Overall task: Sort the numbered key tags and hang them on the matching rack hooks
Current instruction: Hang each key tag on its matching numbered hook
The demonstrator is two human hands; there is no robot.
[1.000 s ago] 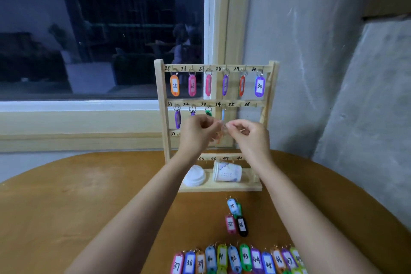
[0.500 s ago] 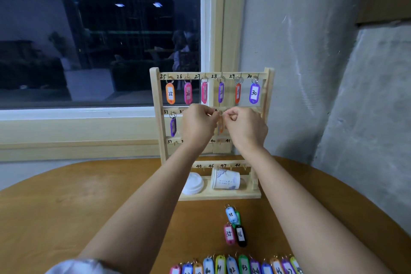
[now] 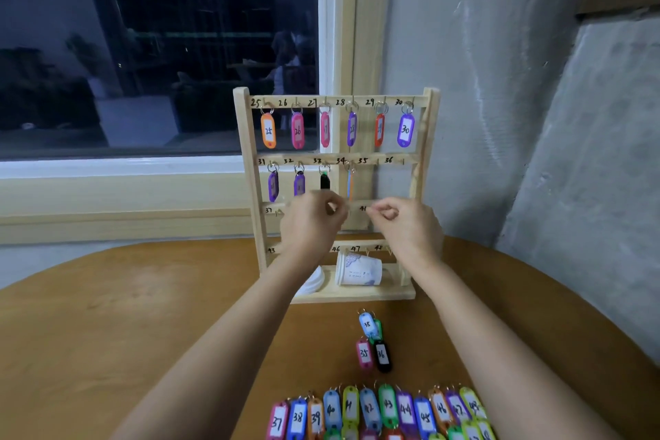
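Wooden rack stood at the far side of the round table, in front of the window. The top row, 25 to 30, carried six tags. The second row had tags hanging under 31, 32, 33 and 34; the one at 34 hung edge-on, so its number could not be read.

Both hands were raised in front of the third rail, a little apart. Left hand: fingers curled in, thumb close to fingertips, nothing visible in the grip. Right hand: the same, tips drawn narrow, nothing seen between them. Neither touched the tag at 34, which hung just above them.

On the table before the rack lay a pink tag 35, a black tag 36 and a light blue tag. A row of tags from 37 upward lay along the near edge.

A paper cup lay on its side on the rack's base, with a white lid beside it.
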